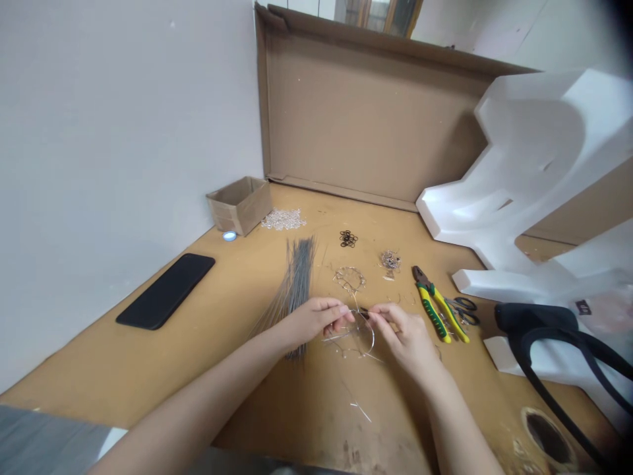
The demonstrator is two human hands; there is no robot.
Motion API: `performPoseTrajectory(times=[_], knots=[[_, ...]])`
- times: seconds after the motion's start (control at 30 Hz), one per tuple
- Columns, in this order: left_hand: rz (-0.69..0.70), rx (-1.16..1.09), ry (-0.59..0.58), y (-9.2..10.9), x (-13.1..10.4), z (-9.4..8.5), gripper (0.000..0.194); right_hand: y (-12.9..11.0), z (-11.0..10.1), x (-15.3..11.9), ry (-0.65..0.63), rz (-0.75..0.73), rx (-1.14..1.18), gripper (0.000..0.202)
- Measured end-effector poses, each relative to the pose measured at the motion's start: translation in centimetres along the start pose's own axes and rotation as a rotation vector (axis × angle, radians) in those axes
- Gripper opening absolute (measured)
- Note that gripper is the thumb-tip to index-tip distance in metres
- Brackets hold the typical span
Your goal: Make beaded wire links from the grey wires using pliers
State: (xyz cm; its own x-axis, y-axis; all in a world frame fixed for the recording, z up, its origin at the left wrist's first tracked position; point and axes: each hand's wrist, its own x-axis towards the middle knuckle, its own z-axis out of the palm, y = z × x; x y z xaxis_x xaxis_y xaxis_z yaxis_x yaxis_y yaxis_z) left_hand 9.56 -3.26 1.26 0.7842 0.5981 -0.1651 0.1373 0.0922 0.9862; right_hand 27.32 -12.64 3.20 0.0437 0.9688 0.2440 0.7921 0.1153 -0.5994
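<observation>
My left hand [324, 318] and my right hand [403, 330] are close together over the middle of the table, fingertips pinched. Between them is a thin silver wire [372, 338], bent into a loop that hangs below the fingers. A small dark bit shows at the right fingertips, too small to name. Just beyond lies a ring of wire with small beads [350, 279]. Beside and partly under my left forearm is a bundle of straight grey wires [299, 270]. More fine wire pieces lie below the hands.
Yellow-green pliers [438, 307] and scissors [465, 309] lie right. Farther back are black rings [349, 239], a pile of metal bits [390, 259], clear beads [284, 219] and a cardboard box [241, 204]. A black phone [167, 290] lies left; white foam [534, 145] stands right.
</observation>
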Motion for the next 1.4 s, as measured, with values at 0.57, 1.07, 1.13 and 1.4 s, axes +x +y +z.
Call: performPoseTrajectory(times=[0.57, 1.07, 1.13, 1.4], knots=[[-0.023, 0.181, -0.106, 0.9, -0.6, -0.4, 0.038, -0.8, -0.3, -0.2, 0.011, -0.012, 0.094, 0.016], [-0.017, 0.139, -0.136, 0.7, -0.6, -0.4, 0.031, -1.5, -0.1, -0.8, -0.102, -0.334, -0.161, 0.020], [-0.009, 0.159, -0.143, 0.8, -0.6, -0.4, 0.031, -1.7, -0.3, -0.7, -0.107, -0.313, -0.128, 0.020], [0.035, 0.255, -0.189, 0.5, -0.5, -0.6, 0.030, -2.3, -1.0, -0.5, -0.171, -0.191, 0.055, 0.017]])
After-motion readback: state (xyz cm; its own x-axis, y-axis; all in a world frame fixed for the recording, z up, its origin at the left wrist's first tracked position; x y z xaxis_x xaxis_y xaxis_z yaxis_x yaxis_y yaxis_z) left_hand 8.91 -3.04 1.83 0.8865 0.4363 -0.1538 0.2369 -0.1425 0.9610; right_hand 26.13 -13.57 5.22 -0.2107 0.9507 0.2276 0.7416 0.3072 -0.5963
